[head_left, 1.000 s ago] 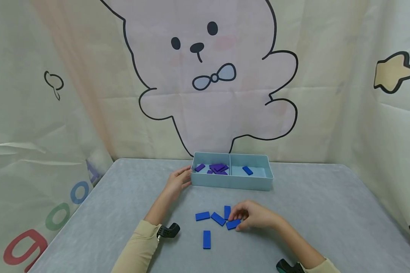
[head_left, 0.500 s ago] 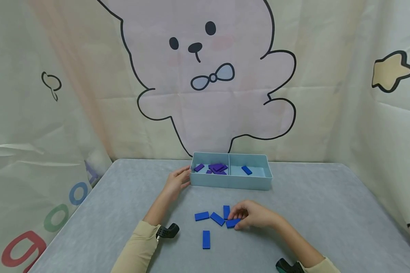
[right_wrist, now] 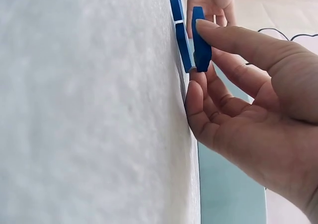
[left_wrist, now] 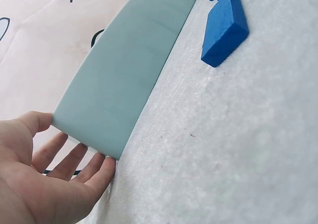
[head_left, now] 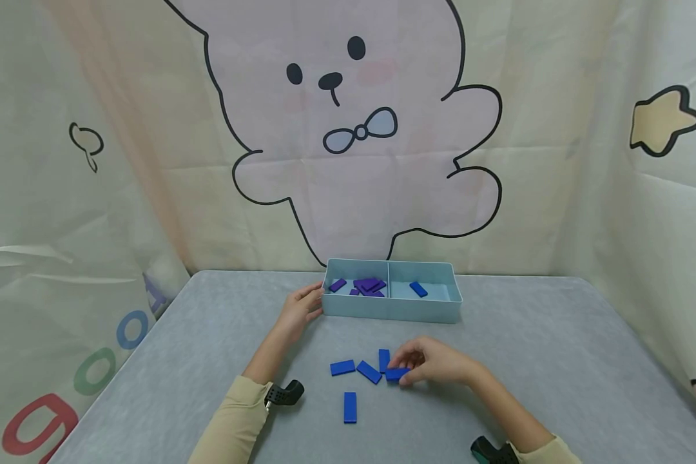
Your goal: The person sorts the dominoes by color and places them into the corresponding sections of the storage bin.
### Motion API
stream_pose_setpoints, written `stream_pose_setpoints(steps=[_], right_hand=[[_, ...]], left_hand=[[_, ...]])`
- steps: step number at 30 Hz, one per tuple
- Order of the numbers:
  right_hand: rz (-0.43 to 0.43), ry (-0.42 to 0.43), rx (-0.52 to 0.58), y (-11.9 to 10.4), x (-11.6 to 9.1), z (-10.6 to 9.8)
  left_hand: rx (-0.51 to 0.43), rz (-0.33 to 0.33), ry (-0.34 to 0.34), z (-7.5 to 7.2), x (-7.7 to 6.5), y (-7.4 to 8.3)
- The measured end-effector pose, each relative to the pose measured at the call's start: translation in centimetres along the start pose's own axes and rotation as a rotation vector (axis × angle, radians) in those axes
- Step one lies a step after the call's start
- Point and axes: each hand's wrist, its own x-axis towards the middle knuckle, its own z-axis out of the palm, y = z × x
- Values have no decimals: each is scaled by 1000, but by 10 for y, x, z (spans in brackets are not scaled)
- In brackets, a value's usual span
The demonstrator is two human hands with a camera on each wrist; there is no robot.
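My right hand pinches a flat blue rectangular block between thumb and fingers, a little over the grey table. In the right wrist view the block is tilted on edge, the thumb on one face. Several matching blocks lie close by, among them an upright-lying one, a slanted one and a nearer one. My left hand touches the left end of a light blue-green two-compartment box. In the left wrist view its fingertips rest against the end wall of the box.
Purple blocks lie in the box's left compartment; one blue block lies in the right one. The box stands near the table's back edge, before a cloth backdrop with a printed bear. Each wrist wears a black camera.
My right hand has pinched the blue block and raised it slightly from the table, tilting it. The left hand has stayed at the box's end.
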Motion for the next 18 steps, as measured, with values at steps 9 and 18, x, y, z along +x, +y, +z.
stream_pose_setpoints(steps=[9, 18], right_hand=[[-16, 37, -17, 2, -2, -6], [-23, 67, -45, -2, -6, -14]], left_hand=[[0, 6, -6, 0, -2, 1], [-5, 2, -5, 0, -2, 2]])
